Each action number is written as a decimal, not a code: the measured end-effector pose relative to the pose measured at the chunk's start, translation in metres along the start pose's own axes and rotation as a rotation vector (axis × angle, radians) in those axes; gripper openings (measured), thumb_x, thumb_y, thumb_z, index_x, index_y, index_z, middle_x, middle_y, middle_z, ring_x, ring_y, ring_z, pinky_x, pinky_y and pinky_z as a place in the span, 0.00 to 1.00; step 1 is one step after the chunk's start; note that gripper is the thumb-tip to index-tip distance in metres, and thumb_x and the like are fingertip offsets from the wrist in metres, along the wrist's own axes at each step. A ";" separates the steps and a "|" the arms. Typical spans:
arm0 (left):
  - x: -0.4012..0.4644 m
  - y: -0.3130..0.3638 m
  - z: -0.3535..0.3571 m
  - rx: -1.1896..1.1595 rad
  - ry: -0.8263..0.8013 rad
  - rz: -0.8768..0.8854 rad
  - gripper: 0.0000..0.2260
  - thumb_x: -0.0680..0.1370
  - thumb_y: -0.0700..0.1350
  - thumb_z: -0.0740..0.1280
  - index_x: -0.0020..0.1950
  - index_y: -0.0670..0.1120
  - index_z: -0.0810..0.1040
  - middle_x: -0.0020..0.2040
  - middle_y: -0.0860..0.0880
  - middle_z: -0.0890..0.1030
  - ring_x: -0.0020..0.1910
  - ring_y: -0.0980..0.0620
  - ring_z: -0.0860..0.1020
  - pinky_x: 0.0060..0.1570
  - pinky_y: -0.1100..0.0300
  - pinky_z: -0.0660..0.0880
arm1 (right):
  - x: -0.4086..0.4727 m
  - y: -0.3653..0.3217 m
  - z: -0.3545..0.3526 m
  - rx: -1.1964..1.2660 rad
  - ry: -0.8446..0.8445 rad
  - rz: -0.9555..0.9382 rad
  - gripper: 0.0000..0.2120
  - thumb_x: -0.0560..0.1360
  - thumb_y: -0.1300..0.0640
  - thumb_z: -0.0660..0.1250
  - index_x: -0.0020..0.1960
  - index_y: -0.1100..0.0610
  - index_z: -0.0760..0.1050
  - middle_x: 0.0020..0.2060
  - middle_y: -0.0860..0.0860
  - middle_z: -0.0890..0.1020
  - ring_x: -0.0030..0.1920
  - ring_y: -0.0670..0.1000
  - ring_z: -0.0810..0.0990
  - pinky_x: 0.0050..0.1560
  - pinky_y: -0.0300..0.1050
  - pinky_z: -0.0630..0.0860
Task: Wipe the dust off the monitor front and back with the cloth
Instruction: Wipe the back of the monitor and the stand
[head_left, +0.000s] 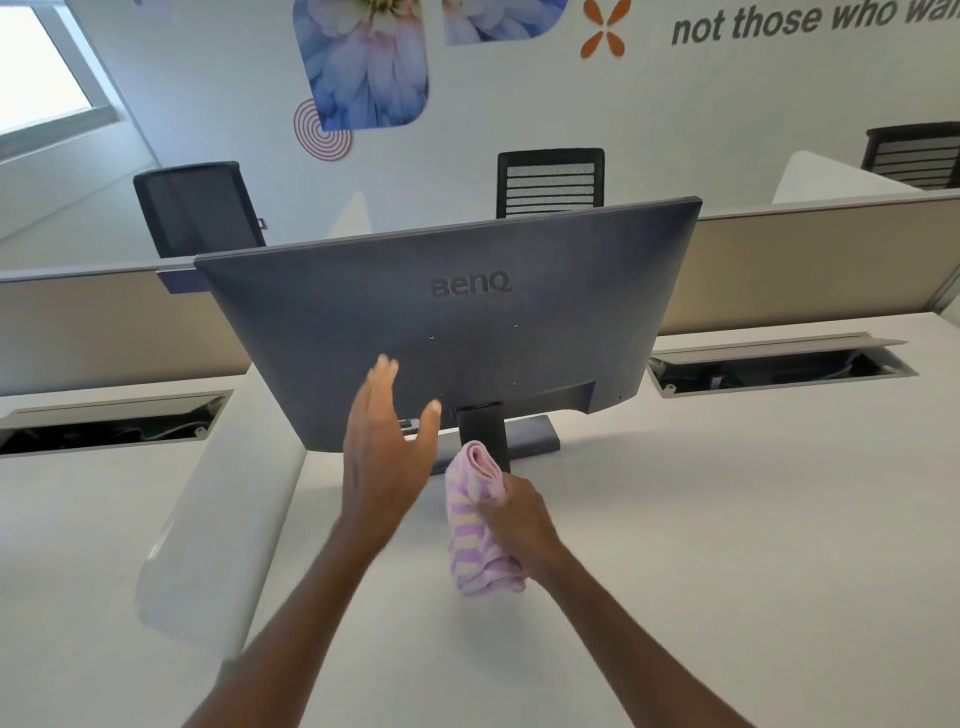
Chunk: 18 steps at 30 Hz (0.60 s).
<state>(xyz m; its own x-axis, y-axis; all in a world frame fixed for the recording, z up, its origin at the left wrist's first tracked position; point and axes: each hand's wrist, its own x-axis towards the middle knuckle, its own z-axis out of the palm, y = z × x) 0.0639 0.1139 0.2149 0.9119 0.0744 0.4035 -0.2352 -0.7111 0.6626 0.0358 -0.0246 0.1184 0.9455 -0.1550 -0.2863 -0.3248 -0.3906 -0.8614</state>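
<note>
Two black mesh office chairs stand behind the low beige divider panel that runs across the far edge of the surface, and a third chair back shows at the far right. Open cable hatches are cut into the surface on either side of the monitor. A curved white side partition rises from the surface at the left, near the left forearm.

The monitor stands in the middle of the surface with its grey back turned to the camera, the BenQ logo raised on it. Its black stand neck drops to a flat dark base.

The left hand is raised in front of the monitor's lower back, its grip released, fingers straight and spread; whether it touches the panel cannot be told. The right hand has its grip clenched round a bunched pink, lilac and cream striped cloth, held just in front of the stand neck.

The surface is plain white. The wall behind carries a large flower print, a red spiral, an orange motif and grey lettering; a bright window is at the upper left
</note>
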 end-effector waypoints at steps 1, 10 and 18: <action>-0.015 -0.007 0.003 -0.032 -0.045 -0.141 0.29 0.79 0.51 0.68 0.76 0.44 0.64 0.76 0.46 0.67 0.74 0.46 0.66 0.69 0.53 0.65 | -0.003 -0.005 0.007 -0.032 0.034 -0.049 0.10 0.79 0.56 0.62 0.56 0.59 0.77 0.46 0.51 0.81 0.44 0.52 0.79 0.38 0.32 0.74; -0.050 -0.073 0.046 -0.595 -0.206 -0.959 0.14 0.80 0.53 0.65 0.58 0.44 0.77 0.53 0.42 0.83 0.50 0.43 0.82 0.55 0.48 0.80 | -0.019 -0.022 0.062 -0.081 -0.253 -0.261 0.16 0.78 0.59 0.65 0.66 0.58 0.72 0.56 0.55 0.81 0.56 0.53 0.80 0.54 0.43 0.77; -0.013 -0.055 0.085 -0.407 -0.072 -0.844 0.17 0.83 0.55 0.59 0.60 0.43 0.76 0.55 0.43 0.81 0.52 0.46 0.79 0.58 0.54 0.76 | -0.009 0.017 0.011 0.036 -0.059 -0.103 0.14 0.77 0.59 0.67 0.62 0.56 0.77 0.57 0.50 0.81 0.56 0.48 0.79 0.52 0.34 0.73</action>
<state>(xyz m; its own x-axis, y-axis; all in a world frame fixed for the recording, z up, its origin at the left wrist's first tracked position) 0.0932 0.0929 0.1193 0.8499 0.4007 -0.3423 0.4264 -0.1411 0.8935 0.0223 -0.0202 0.1019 0.9738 -0.0615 -0.2191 -0.2262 -0.3683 -0.9018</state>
